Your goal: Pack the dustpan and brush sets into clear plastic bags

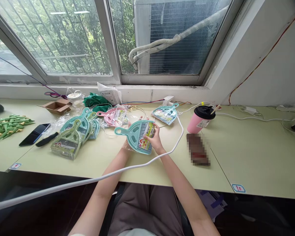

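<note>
A light-blue mini dustpan and brush set (135, 134) in clear plastic is held up above the table in front of me, its handle pointing left. My right hand (156, 139) is closed on its right edge, thumb over the printed label. Behind the set is my left hand (127, 145), mostly hidden, supporting it from the back and left. Left of my hands lies a pile of similar wrapped sets, with a green dustpan set (67, 142) at the front and a blue one (80, 123) behind. A pink set (112, 115) and another blue set (166, 113) lie farther back.
A white cable (127, 168) crosses in front of my arms. To the right stand a pink cup (199, 119) and a blurred brown item (198, 150). Leftward are a phone (34, 134), a black-handled tool (47, 139), green woven strips (9, 126) and a cardboard box (56, 106).
</note>
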`<act>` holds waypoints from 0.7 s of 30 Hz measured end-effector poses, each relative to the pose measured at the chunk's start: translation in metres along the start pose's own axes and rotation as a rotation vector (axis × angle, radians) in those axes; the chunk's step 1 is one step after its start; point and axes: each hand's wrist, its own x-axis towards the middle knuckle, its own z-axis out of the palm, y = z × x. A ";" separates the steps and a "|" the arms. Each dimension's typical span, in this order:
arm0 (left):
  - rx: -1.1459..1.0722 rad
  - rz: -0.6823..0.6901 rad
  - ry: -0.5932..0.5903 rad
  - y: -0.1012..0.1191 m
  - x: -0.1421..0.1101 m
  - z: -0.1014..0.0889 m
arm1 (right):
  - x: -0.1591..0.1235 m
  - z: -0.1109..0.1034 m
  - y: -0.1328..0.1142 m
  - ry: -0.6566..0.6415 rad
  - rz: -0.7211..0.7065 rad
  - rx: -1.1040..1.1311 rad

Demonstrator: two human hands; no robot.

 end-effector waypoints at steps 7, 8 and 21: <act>0.059 0.040 -0.003 0.002 -0.002 0.008 | 0.003 -0.001 0.016 0.024 0.004 -0.144; 0.065 0.045 -0.009 0.003 -0.001 0.010 | 0.004 -0.002 0.017 0.002 0.007 -0.179; 0.129 0.066 -0.057 0.007 -0.003 0.014 | 0.002 -0.005 0.001 -0.208 0.075 0.008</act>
